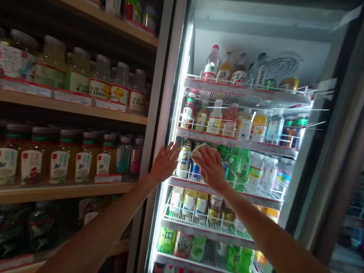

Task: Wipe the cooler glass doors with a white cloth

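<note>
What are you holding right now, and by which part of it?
The right hand has a pale folded cloth under its fingers; the left hand, open on the cooler door, holds nothing.

Glossy plastic bottles [215, 119] on white wire racks [207, 227], matt wooden shelves [71, 108] alongside

Glaring strip light [178, 94], dim shelves [71, 106], warped edges
</note>
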